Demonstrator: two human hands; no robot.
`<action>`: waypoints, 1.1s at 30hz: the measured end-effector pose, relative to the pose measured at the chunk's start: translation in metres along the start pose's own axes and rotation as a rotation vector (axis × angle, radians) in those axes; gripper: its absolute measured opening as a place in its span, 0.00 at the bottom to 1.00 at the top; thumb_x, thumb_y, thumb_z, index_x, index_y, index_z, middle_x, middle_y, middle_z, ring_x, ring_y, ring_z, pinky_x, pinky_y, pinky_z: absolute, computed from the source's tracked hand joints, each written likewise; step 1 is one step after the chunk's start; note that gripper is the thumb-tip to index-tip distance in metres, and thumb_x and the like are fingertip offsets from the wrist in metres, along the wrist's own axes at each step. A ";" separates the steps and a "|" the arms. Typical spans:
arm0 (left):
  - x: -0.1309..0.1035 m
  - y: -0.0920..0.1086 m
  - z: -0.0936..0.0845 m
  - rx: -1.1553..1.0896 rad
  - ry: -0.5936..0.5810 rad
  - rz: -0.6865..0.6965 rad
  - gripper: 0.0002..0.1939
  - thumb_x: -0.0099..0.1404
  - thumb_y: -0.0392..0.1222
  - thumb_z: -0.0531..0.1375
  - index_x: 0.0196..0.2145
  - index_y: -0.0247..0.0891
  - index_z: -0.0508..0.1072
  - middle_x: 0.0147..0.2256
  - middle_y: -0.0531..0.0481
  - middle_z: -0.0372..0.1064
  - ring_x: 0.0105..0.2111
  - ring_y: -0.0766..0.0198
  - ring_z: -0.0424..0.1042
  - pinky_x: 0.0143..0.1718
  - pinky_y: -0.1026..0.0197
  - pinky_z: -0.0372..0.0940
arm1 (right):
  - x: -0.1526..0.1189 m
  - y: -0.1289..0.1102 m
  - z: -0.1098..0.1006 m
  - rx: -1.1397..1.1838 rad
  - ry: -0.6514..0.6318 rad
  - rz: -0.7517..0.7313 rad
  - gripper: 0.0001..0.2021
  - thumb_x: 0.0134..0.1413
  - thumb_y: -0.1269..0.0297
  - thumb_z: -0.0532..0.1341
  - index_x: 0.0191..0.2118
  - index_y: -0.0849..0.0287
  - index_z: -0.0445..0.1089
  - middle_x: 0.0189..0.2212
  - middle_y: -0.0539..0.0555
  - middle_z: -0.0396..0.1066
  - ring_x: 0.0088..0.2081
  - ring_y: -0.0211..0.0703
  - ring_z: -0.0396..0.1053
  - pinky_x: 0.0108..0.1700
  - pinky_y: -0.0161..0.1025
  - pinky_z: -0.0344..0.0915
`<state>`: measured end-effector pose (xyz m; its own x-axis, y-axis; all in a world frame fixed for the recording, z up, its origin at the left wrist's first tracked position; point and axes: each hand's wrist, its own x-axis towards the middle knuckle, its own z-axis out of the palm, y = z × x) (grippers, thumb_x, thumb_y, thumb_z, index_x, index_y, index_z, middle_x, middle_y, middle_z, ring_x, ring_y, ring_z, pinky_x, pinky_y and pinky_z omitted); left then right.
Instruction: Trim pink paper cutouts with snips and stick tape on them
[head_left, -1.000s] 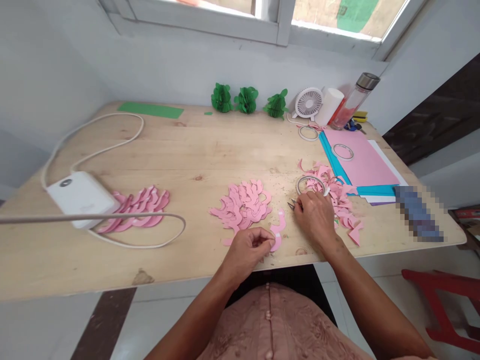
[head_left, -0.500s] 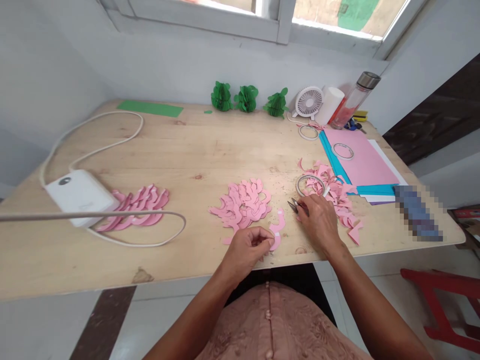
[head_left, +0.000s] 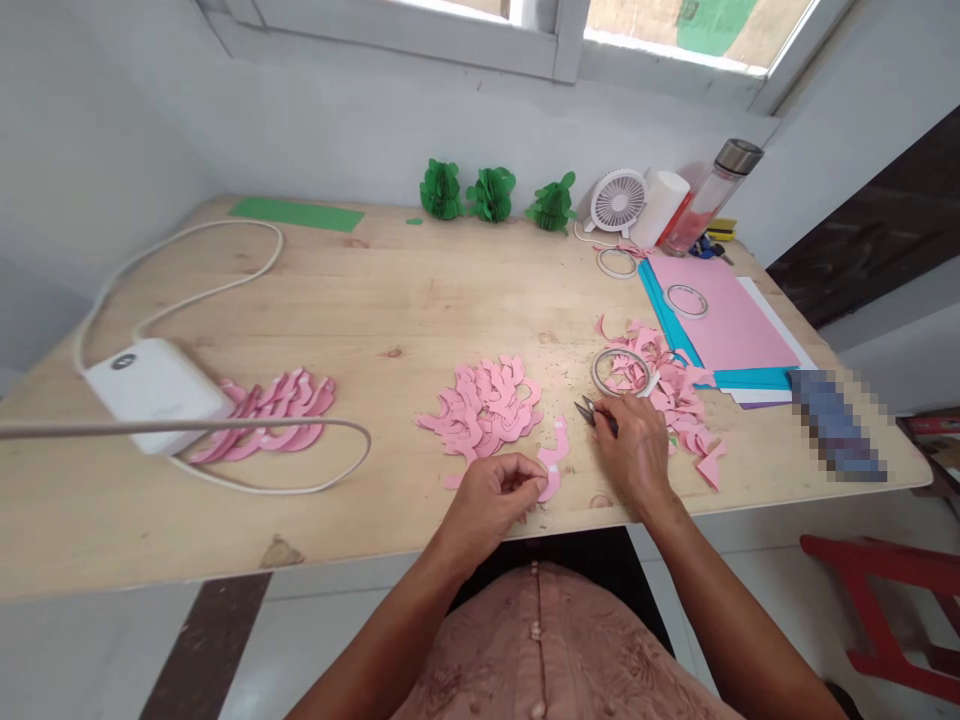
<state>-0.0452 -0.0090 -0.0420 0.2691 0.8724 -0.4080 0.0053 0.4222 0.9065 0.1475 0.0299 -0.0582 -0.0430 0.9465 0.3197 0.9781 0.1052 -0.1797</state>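
My left hand (head_left: 504,497) pinches the edge of a curved pink paper piece (head_left: 556,450) that carries small white tape patches. Dark snips (head_left: 592,412) are in my right hand (head_left: 632,440), blades pointing left, beside a roll of tape (head_left: 621,373). A heap of curved pink cutouts (head_left: 487,405) lies just behind my left hand. Pink scraps (head_left: 679,400) spread to the right of my right hand. Farther left, more pink pieces (head_left: 296,410) sit in overlapping rows.
A white device (head_left: 161,395) with a looping cable is at the left. Green paper shapes (head_left: 491,195), a small fan (head_left: 619,202) and a bottle (head_left: 705,205) stand along the wall. Coloured sheets (head_left: 731,320) lie at the right, with a red stool (head_left: 885,600) below.
My right hand has shifted very slightly left with the snips. My left hand keeps its pinch on the pink piece.
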 end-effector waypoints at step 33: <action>-0.002 0.002 0.000 -0.009 0.001 0.028 0.07 0.52 0.41 0.60 0.21 0.34 0.71 0.19 0.54 0.63 0.19 0.71 0.60 0.21 0.67 0.58 | 0.002 0.003 0.003 0.147 -0.045 0.017 0.08 0.52 0.73 0.54 0.35 0.58 0.69 0.31 0.54 0.69 0.37 0.46 0.64 0.38 0.40 0.54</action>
<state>-0.0456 -0.0094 -0.0391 0.2676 0.8841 -0.3830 -0.0107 0.4002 0.9164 0.1495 0.0327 -0.0607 -0.0389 0.9610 0.2737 0.9384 0.1292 -0.3204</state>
